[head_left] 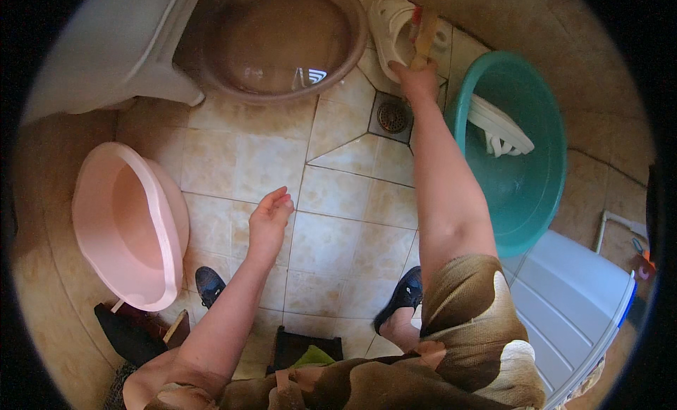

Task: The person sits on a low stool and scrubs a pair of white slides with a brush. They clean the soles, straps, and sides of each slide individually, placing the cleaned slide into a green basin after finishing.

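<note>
At the far side of the floor, my right hand (418,82) reaches to a white clog (394,26) and a wooden-handled brush (427,37). Its thumb lies at the clog's heel, while the other fingers are by the near end of the handle; which of them it grips is unclear. Something red shows between brush and clog. My left hand (270,222) hovers over the tiles with fingers loosely bent and holds nothing. A second white clog (500,124) leans tilted on its side in the teal basin (539,198), right of my right forearm.
A brown basin (338,74) of murky water stands ahead, left of the clog. The floor drain (392,117) lies by my right wrist. To the left a pink basin (174,214) rests tipped on its side. A lidded plastic bin (571,304) is at right, a dark stool (285,346) below me.
</note>
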Demonstrator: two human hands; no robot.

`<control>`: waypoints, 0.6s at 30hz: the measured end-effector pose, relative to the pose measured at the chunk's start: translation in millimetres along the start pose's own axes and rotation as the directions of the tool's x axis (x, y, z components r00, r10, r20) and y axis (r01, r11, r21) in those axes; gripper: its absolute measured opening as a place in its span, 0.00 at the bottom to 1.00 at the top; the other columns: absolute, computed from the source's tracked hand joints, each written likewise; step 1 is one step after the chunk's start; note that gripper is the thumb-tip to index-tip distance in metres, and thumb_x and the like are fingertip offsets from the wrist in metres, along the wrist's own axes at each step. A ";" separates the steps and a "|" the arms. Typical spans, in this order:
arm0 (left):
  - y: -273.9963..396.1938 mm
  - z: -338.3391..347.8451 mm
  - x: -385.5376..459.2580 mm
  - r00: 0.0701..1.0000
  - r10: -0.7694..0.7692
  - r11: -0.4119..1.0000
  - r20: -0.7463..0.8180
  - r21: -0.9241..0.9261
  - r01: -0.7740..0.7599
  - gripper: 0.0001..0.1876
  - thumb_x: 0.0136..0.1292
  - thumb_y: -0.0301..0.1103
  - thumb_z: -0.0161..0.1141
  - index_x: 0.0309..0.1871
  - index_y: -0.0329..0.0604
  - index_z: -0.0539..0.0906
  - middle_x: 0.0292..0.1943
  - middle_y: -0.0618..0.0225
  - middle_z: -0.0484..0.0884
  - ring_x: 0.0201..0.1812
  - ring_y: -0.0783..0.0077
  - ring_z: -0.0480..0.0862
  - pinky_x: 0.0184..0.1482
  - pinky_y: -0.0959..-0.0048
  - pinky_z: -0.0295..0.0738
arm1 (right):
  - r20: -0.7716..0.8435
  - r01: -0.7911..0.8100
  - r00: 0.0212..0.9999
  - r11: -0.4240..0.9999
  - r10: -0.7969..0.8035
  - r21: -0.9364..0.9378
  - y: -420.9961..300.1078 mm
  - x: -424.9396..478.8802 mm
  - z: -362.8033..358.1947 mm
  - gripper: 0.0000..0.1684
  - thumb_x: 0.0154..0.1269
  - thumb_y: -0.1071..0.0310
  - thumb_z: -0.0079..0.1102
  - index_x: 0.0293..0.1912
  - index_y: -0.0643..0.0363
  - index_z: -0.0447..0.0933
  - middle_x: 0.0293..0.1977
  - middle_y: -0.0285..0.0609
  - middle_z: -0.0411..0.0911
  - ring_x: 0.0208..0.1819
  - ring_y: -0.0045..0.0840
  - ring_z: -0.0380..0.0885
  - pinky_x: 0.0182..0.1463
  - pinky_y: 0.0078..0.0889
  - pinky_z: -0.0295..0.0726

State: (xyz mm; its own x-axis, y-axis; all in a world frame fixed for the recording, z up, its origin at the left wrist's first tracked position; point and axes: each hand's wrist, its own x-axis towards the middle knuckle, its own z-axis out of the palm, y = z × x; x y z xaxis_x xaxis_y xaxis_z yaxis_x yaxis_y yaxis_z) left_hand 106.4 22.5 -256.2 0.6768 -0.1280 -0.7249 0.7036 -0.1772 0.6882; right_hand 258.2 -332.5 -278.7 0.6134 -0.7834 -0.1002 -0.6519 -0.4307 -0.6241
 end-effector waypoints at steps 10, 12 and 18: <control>-8.4 1.2 -0.3 1.000 -0.023 1.000 -0.014 -0.021 0.023 0.21 0.67 0.36 0.60 0.62 0.44 0.76 0.52 0.66 0.81 0.48 0.77 0.79 0.47 0.78 0.72 | 0.342 -0.285 0.936 0.743 0.081 0.606 -50.2 20.9 -10.5 0.29 0.59 0.60 0.67 0.56 0.59 0.69 0.38 0.42 0.78 0.38 0.32 0.79 0.40 0.34 0.79; -11.1 3.8 2.8 1.000 -0.009 1.000 0.005 0.005 0.009 0.22 0.67 0.41 0.60 0.63 0.46 0.75 0.50 0.71 0.81 0.47 0.78 0.80 0.45 0.78 0.71 | 0.516 -0.361 0.856 0.664 -0.044 0.655 -48.8 31.9 6.0 0.25 0.62 0.61 0.65 0.54 0.58 0.69 0.37 0.41 0.76 0.36 0.27 0.78 0.36 0.30 0.79; -3.6 4.5 3.4 0.999 -0.042 0.999 0.009 0.023 0.042 0.21 0.66 0.34 0.60 0.62 0.42 0.75 0.51 0.65 0.81 0.45 0.79 0.80 0.43 0.79 0.72 | 0.392 -0.270 0.915 0.569 -0.100 0.777 -44.3 18.3 10.6 0.16 0.67 0.67 0.59 0.52 0.62 0.71 0.39 0.42 0.77 0.34 0.29 0.81 0.30 0.29 0.80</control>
State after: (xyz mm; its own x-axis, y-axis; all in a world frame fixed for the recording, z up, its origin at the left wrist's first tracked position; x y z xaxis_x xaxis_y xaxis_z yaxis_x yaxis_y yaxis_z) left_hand 105.2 18.3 -261.2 0.6447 -0.1296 -0.7534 0.7259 -0.2051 0.6565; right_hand 303.0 -322.9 -261.1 0.8006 -0.4982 -0.3328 -0.1905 0.3150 -0.9298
